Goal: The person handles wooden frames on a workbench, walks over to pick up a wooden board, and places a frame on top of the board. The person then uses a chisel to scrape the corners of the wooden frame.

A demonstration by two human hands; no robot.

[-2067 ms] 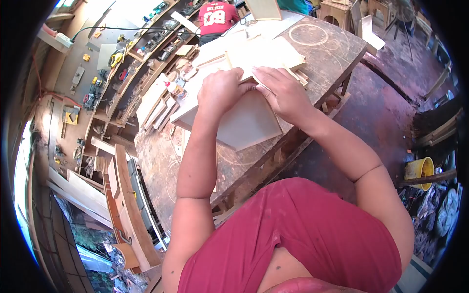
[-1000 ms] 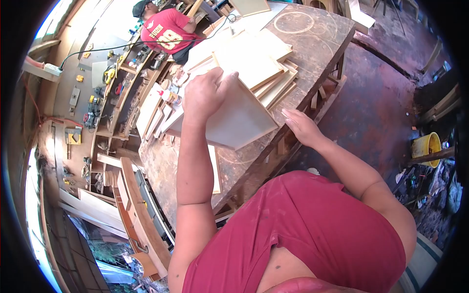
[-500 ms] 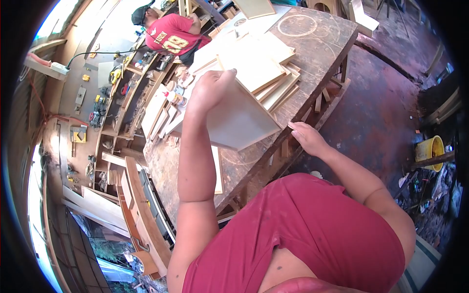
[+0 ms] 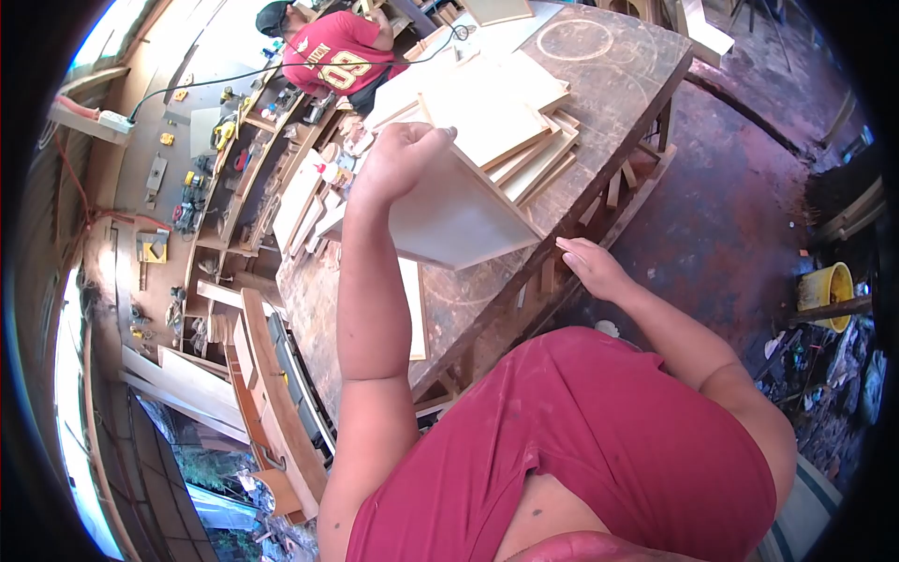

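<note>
My left hand is closed over the upper edge of a wood-framed panel. The panel stands tilted on the worktable, its smooth pale face toward me. My right hand is just off the table's near edge, by the panel's lower right corner. Its fingers are stretched out and hold nothing; a small gap seems to separate them from the panel. Behind the held panel lies a stack of similar framed panels. Another light panel lies partly hidden under my left forearm.
A co-worker in a red shirt stands beyond the table. Shelves with tools line the left side. A bottle with a red cap and wood strips lie left of the panel. A yellow bucket stands right.
The held panel's lower corner has shifted slightly right, with my left hand still on its upper edge. The co-worker's body and arm have moved, and a black cable now stretches across that person's back.
</note>
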